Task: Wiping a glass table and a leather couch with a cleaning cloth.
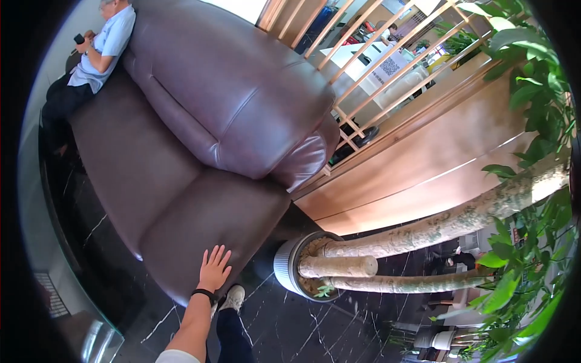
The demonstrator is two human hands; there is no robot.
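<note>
My left hand (215, 268), with a black band at its wrist, reaches out palm down and fingers spread. It is over the near end of the seat of a dark brown leather sofa (181, 236); whether it touches the leather I cannot tell. Nothing is held in it. My right hand is out of view. Behind the seat rises the sofa's thick padded backrest (240, 86). One of my light shoes (234, 297) stands on the floor just beyond the sofa's near corner, close to my hand.
A ribbed pot (284, 267) with thick-trunked plants stands right of the sofa. Behind are a wooden panel (408, 172) and slatted screen (363, 27). A seated person (102, 50) holds a phone at the sofa's far end. A glass edge (102, 313) is lower left, above dark veined floor (290, 331).
</note>
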